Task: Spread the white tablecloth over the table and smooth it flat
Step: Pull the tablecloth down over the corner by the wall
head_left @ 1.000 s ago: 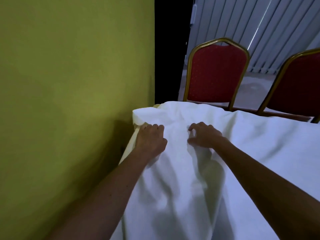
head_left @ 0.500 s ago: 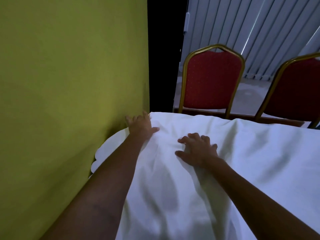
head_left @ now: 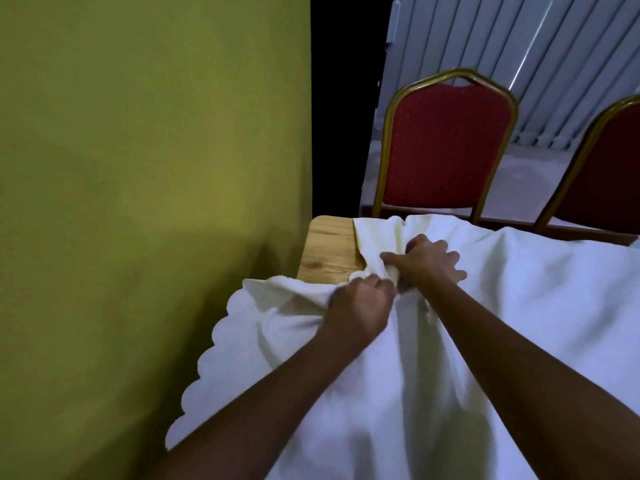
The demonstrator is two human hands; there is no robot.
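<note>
Half a second back both hands were lying flat on the cloth, which was covering the far corner. Now the left hand [head_left: 360, 306] is clenching a bunch of the white tablecloth [head_left: 519, 306], and the right hand [head_left: 431, 263], just beyond it, is pinching a fold with its thumb. The cloth is gathering between them and the wooden worktop [head_left: 325, 251] corner is showing bare. Judgement: this is a re-lay, not smoothing; the corner is needing cover again. The scalloped hem [head_left: 214, 355] is hanging off the left side beside the green wall [head_left: 138, 202]. A red chair [head_left: 446, 143] and a second red chair [head_left: 616, 174] are standing behind, with vertical blinds [head_left: 554, 64] beyond.
</note>
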